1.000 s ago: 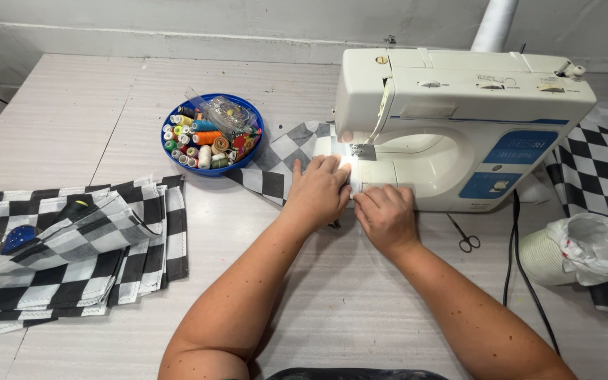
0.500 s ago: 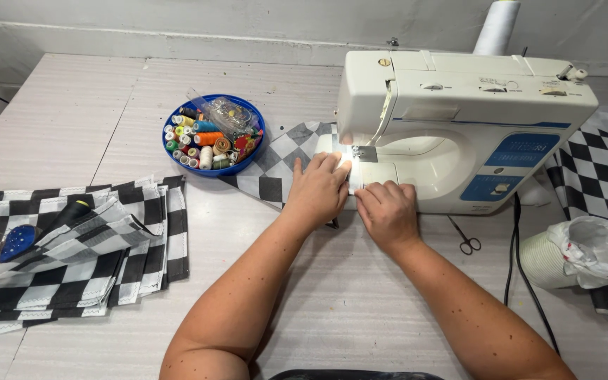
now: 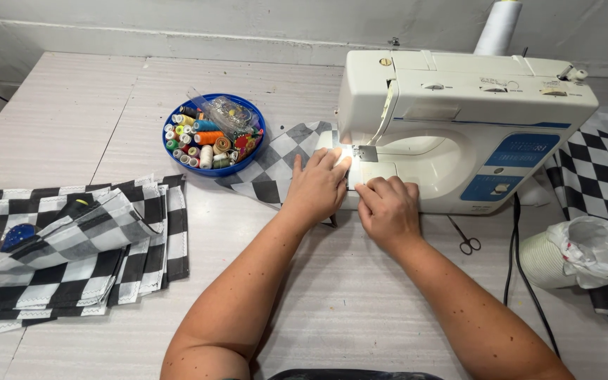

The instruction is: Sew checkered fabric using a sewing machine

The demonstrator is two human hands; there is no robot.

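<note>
1. Two hands on one checkered cloth, at the needle plate of a white sewing machine, under its small lamp.
2. Left hand spread flat on the cloth, fingers straight toward the needle, pressing down only, nothing clasped.
3. Right hand just beside it on the machine bed, fingers bent, tips pressing the near edge of the cloth; not closed around anything.
4. Compared with one second ago: both hands a little nearer to the needle, more cloth lying out to the left of the machine, less of it under the palms. Probably fed forward through the foot while stitching.
5. Long axis of the cloth slanted, from the needle toward the near left; far edge close to a blue bowl of coloured spools, whether touching it cannot be told.
6. Further left on the table, a stack of similar checkered pieces.
7. Right of the hands, small scissors, a black cable, a cup with a plastic bag, more checkered fabric.
8. Behind the machine, a white thread cone.
</note>
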